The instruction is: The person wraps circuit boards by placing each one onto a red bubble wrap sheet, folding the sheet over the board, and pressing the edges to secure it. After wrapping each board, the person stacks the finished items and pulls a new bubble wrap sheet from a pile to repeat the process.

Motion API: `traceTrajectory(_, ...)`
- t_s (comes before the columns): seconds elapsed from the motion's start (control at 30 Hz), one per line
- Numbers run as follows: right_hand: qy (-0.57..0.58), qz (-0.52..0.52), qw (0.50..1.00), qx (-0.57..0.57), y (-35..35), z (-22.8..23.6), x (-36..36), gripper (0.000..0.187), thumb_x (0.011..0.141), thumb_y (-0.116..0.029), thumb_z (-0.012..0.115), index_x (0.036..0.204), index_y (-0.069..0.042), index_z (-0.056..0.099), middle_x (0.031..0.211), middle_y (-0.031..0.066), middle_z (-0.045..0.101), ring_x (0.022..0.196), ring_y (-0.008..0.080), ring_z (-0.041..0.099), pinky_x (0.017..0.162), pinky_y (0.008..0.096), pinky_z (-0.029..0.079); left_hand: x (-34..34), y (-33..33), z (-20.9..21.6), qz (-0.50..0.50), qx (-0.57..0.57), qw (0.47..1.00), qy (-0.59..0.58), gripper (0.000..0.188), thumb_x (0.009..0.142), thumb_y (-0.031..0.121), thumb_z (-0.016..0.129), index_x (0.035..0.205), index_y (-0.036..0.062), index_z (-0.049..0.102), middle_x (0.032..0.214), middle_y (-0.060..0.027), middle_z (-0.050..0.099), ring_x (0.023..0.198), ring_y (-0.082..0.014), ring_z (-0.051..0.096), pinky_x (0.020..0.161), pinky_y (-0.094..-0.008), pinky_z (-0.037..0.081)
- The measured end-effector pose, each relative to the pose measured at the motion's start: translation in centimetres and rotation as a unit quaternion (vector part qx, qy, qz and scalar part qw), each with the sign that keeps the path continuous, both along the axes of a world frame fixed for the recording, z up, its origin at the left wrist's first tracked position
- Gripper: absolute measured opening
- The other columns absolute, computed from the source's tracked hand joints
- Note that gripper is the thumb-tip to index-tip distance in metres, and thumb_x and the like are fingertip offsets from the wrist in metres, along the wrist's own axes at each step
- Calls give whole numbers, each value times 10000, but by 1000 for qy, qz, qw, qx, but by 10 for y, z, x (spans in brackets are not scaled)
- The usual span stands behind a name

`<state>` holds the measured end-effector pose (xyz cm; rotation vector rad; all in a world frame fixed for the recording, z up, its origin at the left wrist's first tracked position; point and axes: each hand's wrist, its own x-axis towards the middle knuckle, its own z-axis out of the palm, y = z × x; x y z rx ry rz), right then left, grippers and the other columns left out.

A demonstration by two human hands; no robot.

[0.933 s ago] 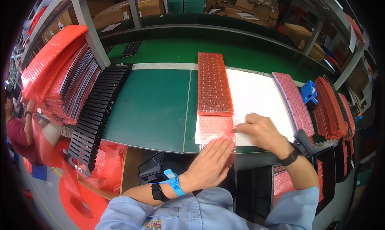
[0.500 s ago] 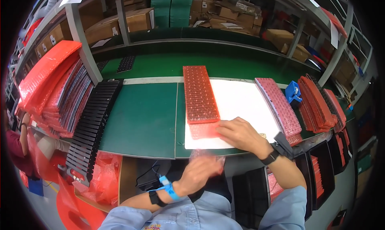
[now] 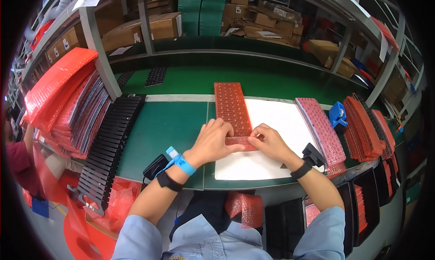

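Note:
A flat dark panel wrapped in red bubble wrap lies lengthwise on a white sheet on the green table. At its near end, a bubble wrap flap is folded up between my hands. My left hand pinches the flap's left part, thumb toward me and fingers behind. From the right, my right hand pinches the other end with thumb and forefinger. The wrap's far end is in plain sight; my fingers partly cover the near edge. Below the table edge, a loose piece of red bubble wrap rests against my clothes.
Pink-wrapped panels lie at the sheet's right, beside a blue tape dispenser and red-wrapped stacks. On the left are a black slotted rack and a tall red-wrapped pile. Black bins stand low at the right.
My left hand has risen from below the table edge to the wrapped panel's near end. The flap, which lay flat on the sheet, is now folded up in both hands. The view has shifted slightly.

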<state>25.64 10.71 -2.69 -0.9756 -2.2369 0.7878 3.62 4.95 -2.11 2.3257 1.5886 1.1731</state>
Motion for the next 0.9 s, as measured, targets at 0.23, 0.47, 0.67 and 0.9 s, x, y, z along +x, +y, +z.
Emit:
traceTrajectory(0.23, 59, -209, 971, 96, 27, 23, 34, 151, 893, -165, 663, 905, -14, 654, 893, 117, 656, 710, 191, 635, 684, 316, 515, -14, 32, -18, -65, -97, 992, -41, 240, 773, 144, 778, 671, 13, 606, 739, -103, 553, 701, -229, 554, 619, -344, 449)
traceTrajectory(0.47, -90, -692, 713, 75, 90, 48, 286, 324, 943, -380, 519, 1095, -140, 674, 1124, 188, 672, 1042, 428, 630, 860, 498, 513, 3, 28, -4, -56, -134, 988, -50, 255, 772, 147, 777, 667, -2, 599, 734, -99, 549, 720, -224, 547, 635, -345, 448)
traceTrajectory(0.67, 269, -597, 714, -247, 109, 46, 278, 413, 958, -402, 533, 1195, -72, 612, 1313, 127, 566, 1332, 392, 397, 926, 672, 414, -5, 22, -4, -43, -148, 987, -43, 266, 768, 158, 783, 652, 2, 601, 726, -92, 539, 723, -222, 532, 638, -343, 443)
traceTrajectory(0.9, 480, -529, 679, -169, 102, 39, 275, 383, 899, -288, 658, 1168, -22, 600, 1334, 154, 496, 1376, 383, 275, 997, 646, 369, -2, 26, -4, -48, -148, 987, -47, 273, 770, 166, 786, 652, 2, 604, 727, -86, 535, 722, -216, 526, 635, -342, 440)
